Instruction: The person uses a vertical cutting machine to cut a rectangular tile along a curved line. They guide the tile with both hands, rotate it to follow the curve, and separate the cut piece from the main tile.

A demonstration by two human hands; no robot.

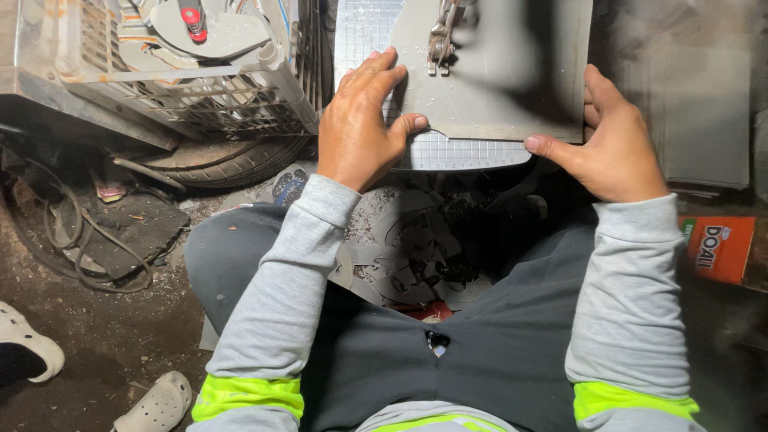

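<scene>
Grey sheet (500,80) lies flat on the gridded cutting base (456,152), under the blade. Left hand (356,128) presses it, fingers spread; right hand (612,144) pinches its near-right corner. Cutting step; next needs steady alignment, I'd judge.

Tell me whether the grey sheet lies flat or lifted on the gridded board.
Flat: the grey sheet lies on the gridded board, left hand pressing it, right hand at its edge.

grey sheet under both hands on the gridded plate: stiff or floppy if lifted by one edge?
The grey sheet lies flat with clean straight edges and a cut notch by the left hand, so it probably holds its shape, with slight bending. It looks thin, so likely light. The right hand steadies its edge against the gridded plate, hinting that it slides easily.
</scene>
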